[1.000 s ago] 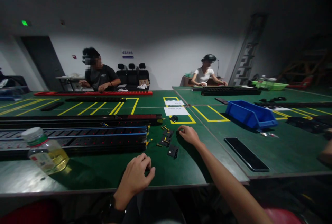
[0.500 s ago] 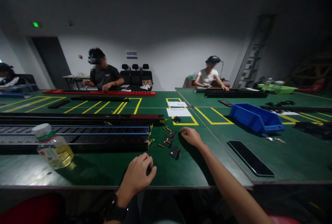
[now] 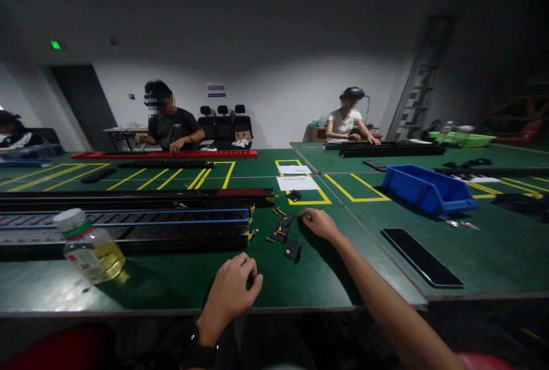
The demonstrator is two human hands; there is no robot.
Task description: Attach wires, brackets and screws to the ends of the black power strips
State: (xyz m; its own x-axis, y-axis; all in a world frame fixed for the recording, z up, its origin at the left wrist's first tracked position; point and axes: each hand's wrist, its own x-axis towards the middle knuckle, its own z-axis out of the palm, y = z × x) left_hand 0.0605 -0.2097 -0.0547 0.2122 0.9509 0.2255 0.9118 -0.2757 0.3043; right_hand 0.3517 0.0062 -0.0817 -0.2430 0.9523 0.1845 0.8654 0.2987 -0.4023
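Observation:
My left hand (image 3: 235, 285) rests near the front edge of the table, its fingers loosely bent and the thumb apart, with nothing visible in it. My right hand (image 3: 319, 223) rests on the green tabletop, fingers loosely bent down, nothing seen in them; the undersides of its fingers are hidden. Just left of it lie flat black plastic pieces (image 3: 293, 250) and several small brass-coloured screws (image 3: 270, 239). Long black rails (image 3: 171, 238) with red dots and blue strips end beside these pieces, yellow wires (image 3: 254, 233) sticking out at their ends.
A bottle of yellow liquid (image 3: 92, 251) stands in front of the rails. On the right are a phone (image 3: 422, 257) and a blue bin (image 3: 429, 193). White paper sheets (image 3: 298, 183) lie farther back. Across the table, two people (image 3: 171, 121) work at long rails.
The view has shifted slightly. Both hands keep nearly the same pose and place on the table, and the black pieces and screws lie as before.

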